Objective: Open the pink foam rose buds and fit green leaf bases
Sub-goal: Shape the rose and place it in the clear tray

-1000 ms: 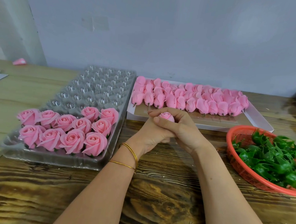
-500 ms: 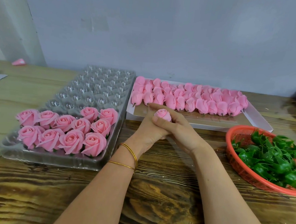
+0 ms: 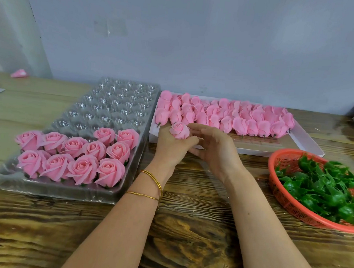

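Gripping rose bud — left hand

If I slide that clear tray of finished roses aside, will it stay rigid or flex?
Probably flexes: the clear tray looks like thin moulded plastic, its near rim wavy. Likely light but front-heavy, since finished roses fill only its near rows. It should slide rather than tip, lying flat on the wooden table.
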Motion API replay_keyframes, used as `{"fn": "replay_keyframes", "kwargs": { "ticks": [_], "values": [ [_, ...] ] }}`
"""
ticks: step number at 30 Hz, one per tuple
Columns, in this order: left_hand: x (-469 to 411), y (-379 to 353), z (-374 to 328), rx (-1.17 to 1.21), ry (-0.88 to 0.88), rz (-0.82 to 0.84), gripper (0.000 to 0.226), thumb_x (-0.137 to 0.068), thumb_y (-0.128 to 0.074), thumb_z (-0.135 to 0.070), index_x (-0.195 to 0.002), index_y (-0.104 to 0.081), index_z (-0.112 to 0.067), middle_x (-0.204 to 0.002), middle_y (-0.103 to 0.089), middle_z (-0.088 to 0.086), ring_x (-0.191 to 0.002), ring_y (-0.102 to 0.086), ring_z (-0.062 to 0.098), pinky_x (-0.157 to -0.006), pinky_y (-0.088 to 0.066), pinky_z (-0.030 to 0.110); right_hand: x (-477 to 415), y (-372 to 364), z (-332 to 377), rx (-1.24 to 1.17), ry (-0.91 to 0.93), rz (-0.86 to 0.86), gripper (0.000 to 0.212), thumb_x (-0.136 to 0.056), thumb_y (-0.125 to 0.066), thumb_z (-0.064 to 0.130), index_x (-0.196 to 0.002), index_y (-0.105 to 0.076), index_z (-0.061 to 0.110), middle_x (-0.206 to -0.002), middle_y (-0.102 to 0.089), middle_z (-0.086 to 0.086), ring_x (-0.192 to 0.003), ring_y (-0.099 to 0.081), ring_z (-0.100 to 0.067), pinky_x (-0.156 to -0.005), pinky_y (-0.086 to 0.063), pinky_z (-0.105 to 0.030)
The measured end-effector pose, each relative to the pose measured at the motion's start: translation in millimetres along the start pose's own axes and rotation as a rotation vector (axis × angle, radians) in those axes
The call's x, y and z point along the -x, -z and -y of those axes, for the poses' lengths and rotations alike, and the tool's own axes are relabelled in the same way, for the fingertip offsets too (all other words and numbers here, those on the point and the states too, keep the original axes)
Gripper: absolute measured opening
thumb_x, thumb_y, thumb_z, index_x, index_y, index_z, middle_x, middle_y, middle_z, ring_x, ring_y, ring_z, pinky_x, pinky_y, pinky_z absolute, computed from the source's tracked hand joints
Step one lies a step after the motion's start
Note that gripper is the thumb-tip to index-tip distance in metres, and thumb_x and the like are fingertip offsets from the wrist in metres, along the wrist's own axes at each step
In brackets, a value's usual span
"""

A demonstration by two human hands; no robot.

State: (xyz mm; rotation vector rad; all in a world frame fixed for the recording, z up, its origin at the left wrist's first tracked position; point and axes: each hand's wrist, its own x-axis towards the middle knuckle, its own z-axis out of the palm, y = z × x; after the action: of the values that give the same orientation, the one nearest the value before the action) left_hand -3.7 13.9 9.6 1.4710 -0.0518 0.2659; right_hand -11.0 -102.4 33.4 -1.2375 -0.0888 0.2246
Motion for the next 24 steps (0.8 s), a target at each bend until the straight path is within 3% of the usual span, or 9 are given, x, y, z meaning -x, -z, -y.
{"fn": "replay_keyframes", "kwargs": {
  "ticks": [4,8,10,12,15,17,19,24],
  "values": [
    [0.5,-1.3,-2.3,-0.001,-0.007,-0.021,0.018,-0.073,-0.071,0.008,-0.069,-0.067,-0.009,-0.064,-0.067,-0.002,-0.068,-0.065,0.004,-0.057,-0.051,0.014,-1.3,0.6,0.6,-0.031,0.0,-0.051,0.034,-0.09,-0.034,0.001,-0.098,-0.067,0.002,-0.092,-0.068,-0.008,-0.089,-0.062,-0.02,-0.081,-0.056,-0.033],
    [1.1,-2.3,-4.1,0.054,-0.013,-0.034,0.01,-0.075,-0.074,0.004,-0.07,-0.067,-0.002,-0.064,-0.065,0.002,-0.065,-0.063,0.008,-0.059,-0.053,0.021,-1.3,2.3,0.4,-0.044,-0.063,0.05,0.04,-0.077,-0.034,-0.015,-0.093,-0.067,-0.001,-0.084,-0.069,-0.009,-0.082,-0.065,-0.017,-0.076,-0.059,-0.028],
    [1.6,-2.5,-5.6,0.091,-0.041,-0.016,0.018,-0.076,-0.075,0.001,-0.065,-0.065,-0.01,-0.062,-0.065,-0.004,-0.063,-0.063,0.006,-0.056,-0.051,0.02,-0.3,5.2,-0.2,0.011,-0.073,0.096,0.036,-0.08,-0.04,-0.019,-0.088,-0.068,0.002,-0.079,-0.067,-0.008,-0.078,-0.064,-0.015,-0.071,-0.057,-0.024],
    [1.9,-2.0,-5.9,0.125,-0.051,0.0,0.019,-0.076,-0.077,-0.004,-0.067,-0.066,-0.017,-0.065,-0.068,-0.004,-0.068,-0.067,0.009,-0.059,-0.052,0.019,1.7,6.2,-1.7,0.046,-0.076,0.148,0.03,-0.084,-0.05,-0.018,-0.087,-0.069,0.004,-0.076,-0.066,-0.006,-0.074,-0.063,-0.012,-0.065,-0.054,-0.02],
    [3.2,-2.5,-6.6,0.182,-0.021,0.016,0.014,-0.073,-0.079,-0.01,-0.076,-0.067,-0.015,-0.073,-0.07,0.004,-0.075,-0.07,0.016,-0.062,-0.054,0.023,3.1,5.3,-4.5,0.011,-0.076,0.216,0.025,-0.084,-0.058,-0.013,-0.085,-0.072,0.009,-0.079,-0.067,-0.005,-0.074,-0.062,-0.011,-0.059,-0.05,-0.017],
    [4.0,-3.3,-8.3,0.19,0.005,0.05,0.015,-0.07,-0.08,-0.014,-0.068,-0.067,-0.021,-0.069,-0.067,0.002,-0.071,-0.068,0.013,-0.061,-0.054,0.025,3.1,5.0,-5.3,-0.023,-0.086,0.246,0.017,-0.078,-0.065,-0.003,-0.085,-0.073,0.01,-0.084,-0.067,-0.005,-0.077,-0.061,-0.012,-0.058,-0.049,-0.016],
    [4.0,-3.7,-10.5,0.189,0.029,0.082,0.016,-0.066,-0.079,-0.02,-0.059,-0.065,-0.024,-0.064,-0.064,-0.003,-0.069,-0.066,0.01,-0.06,-0.055,0.026,3.3,6.1,-5.1,-0.054,-0.103,0.269,0.018,-0.074,-0.065,0.004,-0.092,-0.071,0.008,-0.091,-0.065,-0.007,-0.08,-0.059,-0.013,-0.059,-0.049,-0.017],
    [3.1,-2.7,-11.0,0.195,-0.009,0.12,0.021,-0.067,-0.077,-0.02,-0.067,-0.056,-0.018,-0.06,-0.057,-0.011,-0.065,-0.058,0.005,-0.059,-0.048,0.023,2.9,7.2,-5.8,-0.126,-0.139,0.282,0.022,-0.077,-0.062,0.005,-0.098,-0.067,0.005,-0.095,-0.064,-0.008,-0.081,-0.059,-0.013,-0.065,-0.054,-0.019]
  ]
}}
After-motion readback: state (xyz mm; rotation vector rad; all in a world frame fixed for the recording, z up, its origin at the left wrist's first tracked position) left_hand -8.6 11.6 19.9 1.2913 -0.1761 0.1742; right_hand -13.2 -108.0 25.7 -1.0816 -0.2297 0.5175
